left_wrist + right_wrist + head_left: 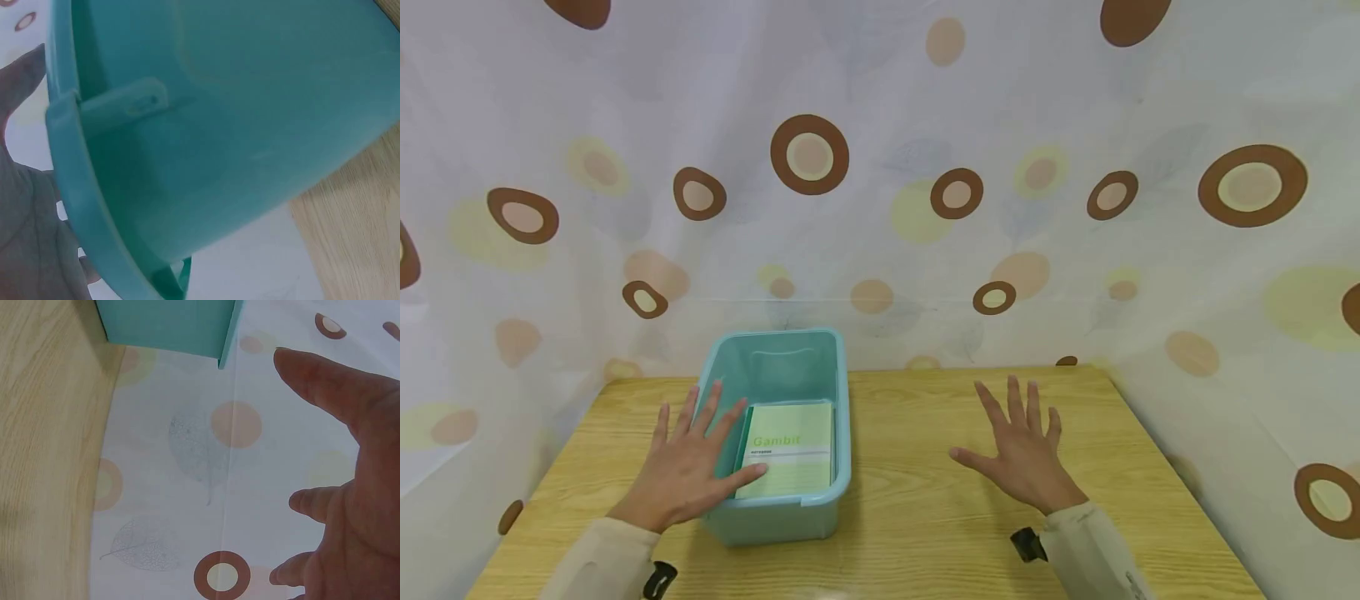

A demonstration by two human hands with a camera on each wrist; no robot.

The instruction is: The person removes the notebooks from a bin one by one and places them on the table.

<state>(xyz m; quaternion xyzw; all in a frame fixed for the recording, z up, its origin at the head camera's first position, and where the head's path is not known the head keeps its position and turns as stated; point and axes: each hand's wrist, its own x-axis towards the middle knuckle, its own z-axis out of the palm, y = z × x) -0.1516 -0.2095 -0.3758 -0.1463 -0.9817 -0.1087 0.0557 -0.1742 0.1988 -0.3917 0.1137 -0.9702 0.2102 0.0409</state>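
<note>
A light-blue plastic bin point(786, 521) stands on the left half of the wooden table. Inside it lies a pale green notebook point(790, 467) with "Gambit" printed on its cover and a dark green spine. My left hand point(681, 475) is spread over the bin's left side, its fingers straight and nothing in its grasp. In the left wrist view that hand point(31, 231) appears beside the bin's rim point(87, 181); whether it touches cannot be told. Fingers spread, my right hand point(1026, 462) hovers over the right part of the table and holds nothing. The right wrist view shows this hand point(356, 494) apart from the bin point(169, 325).
The wooden table point(910, 508) extends under both hands. A white curtain-like sheet point(880, 250) with brown rings and pale dots surrounds the table at the back and sides. Each wrist has a dark strap over a light sleeve point(1090, 550).
</note>
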